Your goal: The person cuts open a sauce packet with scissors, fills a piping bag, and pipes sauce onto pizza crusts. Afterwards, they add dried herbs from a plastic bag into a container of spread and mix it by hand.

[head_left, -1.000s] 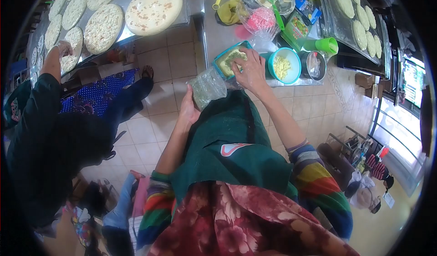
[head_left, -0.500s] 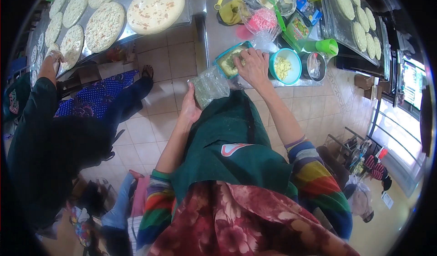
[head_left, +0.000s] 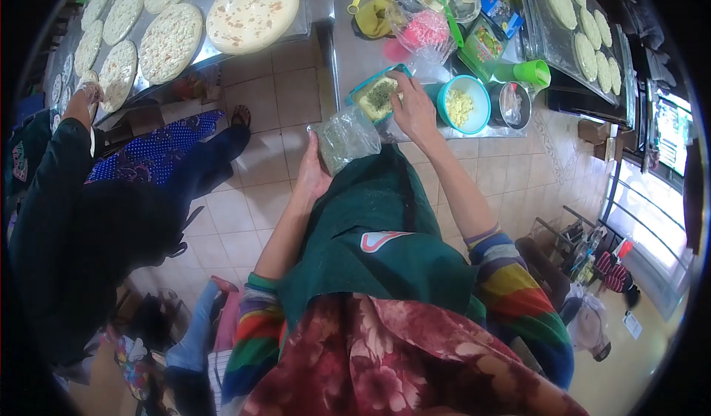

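The left hand [head_left: 315, 170] is gripping a clear plastic bag [head_left: 348, 138], its thumb lying along the bag's left side, and dried green flakes are showing through the plastic. The bag is leaning just below the turquoise container [head_left: 368, 83], which is sitting near the front edge of the metal table [head_left: 355, 55]. Inside the container, a pale mass is bearing a scatter of dark green flakes [head_left: 381, 96]. The right hand [head_left: 415, 109] is hovering at the container's right side, its fingers bending in toward the contents; whether it is pinching anything, I cannot tell.

Just right of that hand, a round bowl [head_left: 475, 103] with a turquoise rim is holding pale yellow bits, and a dark metal pot [head_left: 523, 116] is standing beside it. A bright green cup [head_left: 532, 74] is lying on its side behind them. Farther back, a pink item [head_left: 427, 29] is resting partly under clear plastic, near a yellowish bowl [head_left: 372, 18].

On the left, another person's hand [head_left: 89, 94] is reaching to a tray carrying round, flat breads [head_left: 170, 44]. More pale ovals [head_left: 561, 7] are lying on a tray at the right.
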A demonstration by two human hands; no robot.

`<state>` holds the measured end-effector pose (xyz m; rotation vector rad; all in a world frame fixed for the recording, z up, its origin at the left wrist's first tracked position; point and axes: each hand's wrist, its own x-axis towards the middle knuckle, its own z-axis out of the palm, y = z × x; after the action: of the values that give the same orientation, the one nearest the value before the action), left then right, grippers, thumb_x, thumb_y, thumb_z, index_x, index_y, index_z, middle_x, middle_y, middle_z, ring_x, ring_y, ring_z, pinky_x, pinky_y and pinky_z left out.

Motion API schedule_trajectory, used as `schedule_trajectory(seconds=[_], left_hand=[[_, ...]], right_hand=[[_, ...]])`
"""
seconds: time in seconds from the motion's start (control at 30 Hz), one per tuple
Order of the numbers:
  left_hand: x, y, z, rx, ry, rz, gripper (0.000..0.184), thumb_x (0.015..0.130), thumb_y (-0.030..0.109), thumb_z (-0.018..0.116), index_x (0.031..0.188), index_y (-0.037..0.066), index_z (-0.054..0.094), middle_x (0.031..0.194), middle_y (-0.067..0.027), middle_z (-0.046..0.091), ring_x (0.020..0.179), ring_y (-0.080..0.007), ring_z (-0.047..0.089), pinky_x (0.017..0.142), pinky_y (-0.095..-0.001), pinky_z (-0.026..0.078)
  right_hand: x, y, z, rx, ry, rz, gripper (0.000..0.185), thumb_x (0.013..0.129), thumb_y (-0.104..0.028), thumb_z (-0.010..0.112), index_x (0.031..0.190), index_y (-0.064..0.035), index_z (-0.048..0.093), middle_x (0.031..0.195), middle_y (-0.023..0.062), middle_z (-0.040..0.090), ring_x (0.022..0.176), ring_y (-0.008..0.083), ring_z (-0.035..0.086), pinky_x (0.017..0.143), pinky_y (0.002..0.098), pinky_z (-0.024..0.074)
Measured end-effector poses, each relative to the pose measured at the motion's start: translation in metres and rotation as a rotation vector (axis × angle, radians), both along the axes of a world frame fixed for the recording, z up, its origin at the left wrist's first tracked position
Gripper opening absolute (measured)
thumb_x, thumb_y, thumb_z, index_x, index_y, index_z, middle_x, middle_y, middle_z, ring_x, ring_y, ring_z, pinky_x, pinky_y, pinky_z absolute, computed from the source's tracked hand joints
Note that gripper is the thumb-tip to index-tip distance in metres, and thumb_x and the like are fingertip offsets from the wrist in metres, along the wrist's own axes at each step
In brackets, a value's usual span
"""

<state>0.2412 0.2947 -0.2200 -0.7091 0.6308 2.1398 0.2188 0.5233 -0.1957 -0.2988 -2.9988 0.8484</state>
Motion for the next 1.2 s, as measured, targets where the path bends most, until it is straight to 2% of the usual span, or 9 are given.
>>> schedule_trajectory(seconds=[0.17, 0.37, 0.43, 0.53, 0.7, 0.87, 1.03, 1.1, 1.2], left_hand=[[0.002, 0.004, -0.004, 0.091, 0.007, -0.003, 0.056, 0.093, 0.048, 0.043, 0.128, 0.005, 0.043, 0.124, -0.0121, 0.051, 0.115, -0.0262, 0.050, 0.098, -0.0447, 0.041], [0.008, 0.014, -0.016, -0.275, 0.184, -0.110, 0.037, 0.093, 0.026, 0.054, 0.125, 0.009, 0.046, 0.113, -0.0059, 0.056, 0.099, -0.0167, 0.057, 0.085, -0.0355, 0.049], [-0.002, 0.017, 0.007, -0.439, 0.118, -0.179, 0.036, 0.093, 0.022, 0.055, 0.125, 0.010, 0.046, 0.111, -0.0057, 0.056, 0.095, -0.0155, 0.057, 0.081, -0.0333, 0.049], [-0.017, 0.024, 0.054, -0.800, 0.522, -0.165, 0.035, 0.093, 0.016, 0.053, 0.126, 0.009, 0.045, 0.111, -0.0074, 0.055, 0.093, -0.0164, 0.057, 0.078, -0.0340, 0.048], [-0.068, 0.051, 0.201, -0.858, 1.156, -0.585, 0.044, 0.088, -0.001, 0.044, 0.131, 0.007, 0.041, 0.118, -0.0127, 0.055, 0.107, -0.0218, 0.055, 0.091, -0.0338, 0.043], [-0.085, 0.112, 0.321, -0.678, 1.784, -0.568, 0.041, 0.084, -0.003, 0.046, 0.124, 0.002, 0.047, 0.116, -0.0171, 0.057, 0.106, -0.0293, 0.057, 0.089, -0.0347, 0.045], [-0.096, 0.159, 0.321, -0.603, 1.836, -0.591, 0.039, 0.084, 0.000, 0.046, 0.123, 0.000, 0.047, 0.114, -0.0187, 0.057, 0.103, -0.0287, 0.058, 0.087, -0.0347, 0.047], [-0.106, 0.176, 0.315, -0.598, 1.805, -0.596, 0.038, 0.085, 0.000, 0.046, 0.123, -0.001, 0.047, 0.113, -0.0194, 0.057, 0.102, -0.0285, 0.058, 0.086, -0.0347, 0.047], [-0.124, 0.191, 0.306, -0.590, 1.743, -0.571, 0.038, 0.085, 0.002, 0.046, 0.122, -0.002, 0.047, 0.112, -0.0204, 0.057, 0.100, -0.0281, 0.059, 0.084, -0.0347, 0.048]], right_hand=[[0.019, -0.031, 0.037, -0.630, -0.213, -0.006, 0.044, 0.082, -0.022, 0.063, 0.122, -0.0074, 0.050, 0.109, 0.0162, 0.060, 0.089, 0.0320, 0.061, 0.079, 0.0392, 0.0481], [0.038, -0.040, 0.028, -0.713, -0.132, 0.053, 0.033, 0.084, -0.011, 0.061, 0.115, -0.0024, 0.054, 0.100, 0.0138, 0.062, 0.089, 0.0225, 0.060, 0.078, 0.0312, 0.0493], [0.030, -0.020, 0.050, -0.755, -0.175, 0.036, 0.027, 0.085, -0.008, 0.059, 0.112, -0.0028, 0.056, 0.097, 0.0072, 0.062, 0.086, 0.0144, 0.059, 0.073, 0.0289, 0.0496], [0.017, 0.028, 0.092, -0.787, -0.153, -0.006, 0.025, 0.086, -0.010, 0.059, 0.110, -0.0046, 0.057, 0.094, 0.0030, 0.061, 0.082, 0.0089, 0.057, 0.069, 0.0259, 0.0487], [-0.022, 0.131, 0.127, -0.779, 0.037, -0.242, 0.027, 0.086, -0.012, 0.061, 0.110, -0.0023, 0.057, 0.091, 0.0012, 0.062, 0.079, 0.0070, 0.056, 0.068, 0.0224, 0.0461], [-0.100, 0.244, 0.109, -0.452, 0.154, -0.189, 0.031, 0.085, -0.013, 0.061, 0.113, -0.0012, 0.057, 0.091, 0.0022, 0.062, 0.075, 0.0059, 0.054, 0.058, 0.0195, 0.0449], [-0.210, 0.323, 0.071, 0.225, 0.223, -0.105, 0.036, 0.080, -0.018, 0.059, 0.112, -0.0017, 0.058, 0.089, 0.0142, 0.066, 0.078, 0.0247, 0.063, 0.072, 0.0340, 0.0492], [-0.249, 0.343, 0.049, 0.147, 0.274, -0.075, 0.040, 0.081, -0.030, 0.057, 0.112, -0.0045, 0.059, 0.095, 0.0191, 0.065, 0.092, 0.0334, 0.062, 0.080, 0.0372, 0.0469], [-0.312, 0.382, 0.002, 0.368, 0.265, -0.033, 0.039, 0.082, -0.031, 0.056, 0.112, -0.0051, 0.059, 0.099, 0.0179, 0.065, 0.095, 0.0310, 0.063, 0.081, 0.0356, 0.0471]])
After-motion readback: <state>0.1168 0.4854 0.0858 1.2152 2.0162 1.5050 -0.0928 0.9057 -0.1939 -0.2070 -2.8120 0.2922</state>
